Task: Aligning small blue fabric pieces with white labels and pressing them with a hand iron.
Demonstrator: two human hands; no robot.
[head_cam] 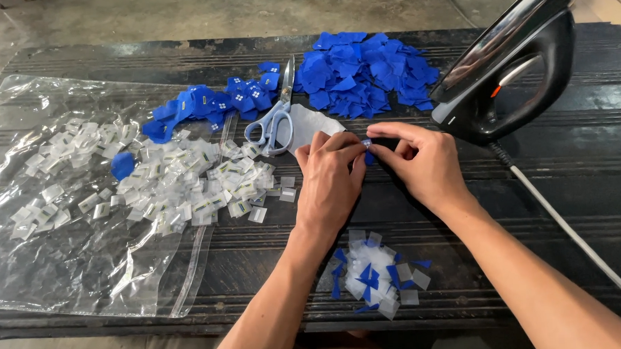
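Both grips, left hand [330, 177] and right hand [420, 160], pinch closed on one small blue piece [368, 152].

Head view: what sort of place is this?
Probably a small garment or label workshop: a dark worn workbench holds a clothes iron, scissors, heaps of blue fabric pieces and small white tags.

- You had one iron [510, 71] standing on the table [572, 186].
- Left of the iron, you had one pair of scissors [275, 114].
- You had one clear bag [66, 272], far left of the iron.
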